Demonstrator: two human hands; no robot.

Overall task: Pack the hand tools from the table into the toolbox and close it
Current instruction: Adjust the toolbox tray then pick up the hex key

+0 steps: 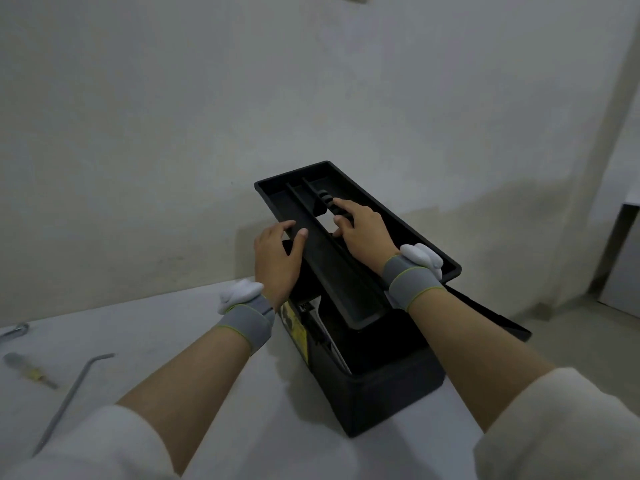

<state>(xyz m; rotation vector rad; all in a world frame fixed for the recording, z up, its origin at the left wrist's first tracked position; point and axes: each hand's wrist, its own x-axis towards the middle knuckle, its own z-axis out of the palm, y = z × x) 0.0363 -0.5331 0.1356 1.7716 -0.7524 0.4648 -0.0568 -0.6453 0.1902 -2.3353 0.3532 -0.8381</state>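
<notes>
- A pale, bare wall (173, 116) is filling most of the view, with a darker, stained band running along its foot (the right side is turning into a corner, where grey floor (571, 341) is showing below).
- A white table (166, 327) is stretching across the lower half, its far edge lying close to the wall.
- The open black toolbox (384, 382) is sitting on the table right of centre, with a yellow label on its left end and its lid hanging open on the far right side.
- A black lift-out tray (343, 271) is being held tilted above the toolbox opening, far end raised.
- The left hand (278, 261) is gripping the tray's left rim, thumb on top and fingers curled underneath.
- The right hand (363, 233) is closing its fingers on the tray's central handle.
- Both wrists are wearing grey bands with white pads.
- A long bent hex key (69, 400) is lying on the table at the left.
- A screwdriver (29, 370) is resting just beyond it (blurred).
- A metal tool (15, 330) is peeking in at the left edge.
</notes>
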